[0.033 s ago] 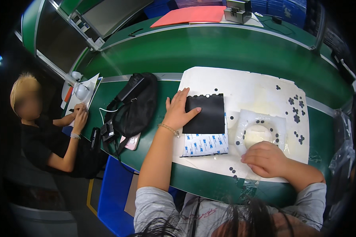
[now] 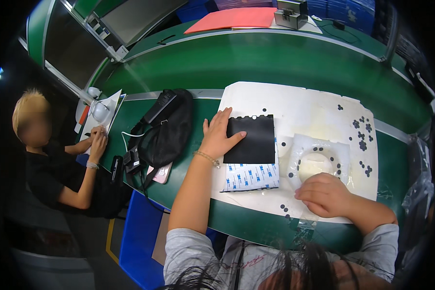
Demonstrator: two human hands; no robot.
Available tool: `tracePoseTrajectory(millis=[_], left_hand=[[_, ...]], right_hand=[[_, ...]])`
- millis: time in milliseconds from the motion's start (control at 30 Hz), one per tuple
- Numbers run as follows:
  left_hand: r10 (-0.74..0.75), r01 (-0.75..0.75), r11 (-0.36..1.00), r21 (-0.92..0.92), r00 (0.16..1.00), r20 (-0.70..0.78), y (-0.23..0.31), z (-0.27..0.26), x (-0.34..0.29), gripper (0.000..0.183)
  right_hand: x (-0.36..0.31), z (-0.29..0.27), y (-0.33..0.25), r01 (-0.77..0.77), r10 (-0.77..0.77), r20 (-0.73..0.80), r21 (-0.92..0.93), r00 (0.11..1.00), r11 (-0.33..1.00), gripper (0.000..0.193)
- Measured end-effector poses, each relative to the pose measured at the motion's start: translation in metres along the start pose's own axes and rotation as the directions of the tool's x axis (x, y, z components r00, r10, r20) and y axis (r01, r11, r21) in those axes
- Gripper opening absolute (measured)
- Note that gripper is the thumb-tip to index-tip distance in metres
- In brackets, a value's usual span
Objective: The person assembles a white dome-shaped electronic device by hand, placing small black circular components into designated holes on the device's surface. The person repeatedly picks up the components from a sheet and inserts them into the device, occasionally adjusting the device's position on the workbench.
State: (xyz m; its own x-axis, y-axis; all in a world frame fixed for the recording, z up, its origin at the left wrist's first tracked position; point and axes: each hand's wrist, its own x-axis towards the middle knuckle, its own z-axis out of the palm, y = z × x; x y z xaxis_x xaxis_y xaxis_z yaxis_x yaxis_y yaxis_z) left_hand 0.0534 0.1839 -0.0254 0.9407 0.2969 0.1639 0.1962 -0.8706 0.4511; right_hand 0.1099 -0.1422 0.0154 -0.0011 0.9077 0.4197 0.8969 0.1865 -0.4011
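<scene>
My left hand (image 2: 219,137) lies spread on the left edge of a black sheet (image 2: 252,145), its thumb across the surface. Round notches run along that sheet's far edge. From under it sticks out a white backing sheet with blue print (image 2: 251,177). To the right, my right hand (image 2: 325,195) is curled, fingertips pressed together, at the near rim of a pale round disc (image 2: 314,164). Whatever those fingers pinch is hidden. Around the disc is a clear plastic film (image 2: 344,150) with several small black dots on it.
Beneath everything lies a white board (image 2: 295,101) with more black dots (image 2: 362,144) at its right. A black bag (image 2: 171,130) and a phone (image 2: 160,174) are on the green table's left. A co-worker's hands (image 2: 98,137) are at work beyond. A blue bin (image 2: 139,237) stands below.
</scene>
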Motion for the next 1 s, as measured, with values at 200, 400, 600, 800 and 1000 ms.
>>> tracePoseTrajectory(millis=[200,400,600,800,1000], left_hand=[[-0.005,0.005,1.000,-0.008,1.000,-0.004,0.0009,-0.0004,0.0001,0.079],[-0.018,0.018,1.000,-0.019,1.000,0.001,0.0013,-0.0012,-0.0001,0.080],[-0.007,0.007,1.000,-0.001,1.000,0.006,0.0010,-0.0011,-0.0008,0.080],[0.004,-0.004,1.000,0.000,1.000,0.001,0.0008,0.0000,-0.0014,0.079],[0.003,-0.003,1.000,0.012,1.000,0.010,0.0009,-0.0006,-0.0004,0.078]], right_hand=[[0.0010,0.0009,-0.0021,-0.027,0.027,0.000,-0.006,1.000,1.000,0.025],[0.0029,0.0018,-0.0017,-0.014,0.014,-0.011,-0.021,1.000,1.000,0.024],[0.0014,0.0019,-0.0019,-0.023,0.023,-0.018,-0.012,1.000,1.000,0.024],[0.0017,0.0017,-0.0027,-0.018,0.018,-0.019,-0.013,1.000,1.000,0.024],[0.0013,0.0018,-0.0014,-0.025,0.025,-0.016,-0.003,1.000,1.000,0.024]])
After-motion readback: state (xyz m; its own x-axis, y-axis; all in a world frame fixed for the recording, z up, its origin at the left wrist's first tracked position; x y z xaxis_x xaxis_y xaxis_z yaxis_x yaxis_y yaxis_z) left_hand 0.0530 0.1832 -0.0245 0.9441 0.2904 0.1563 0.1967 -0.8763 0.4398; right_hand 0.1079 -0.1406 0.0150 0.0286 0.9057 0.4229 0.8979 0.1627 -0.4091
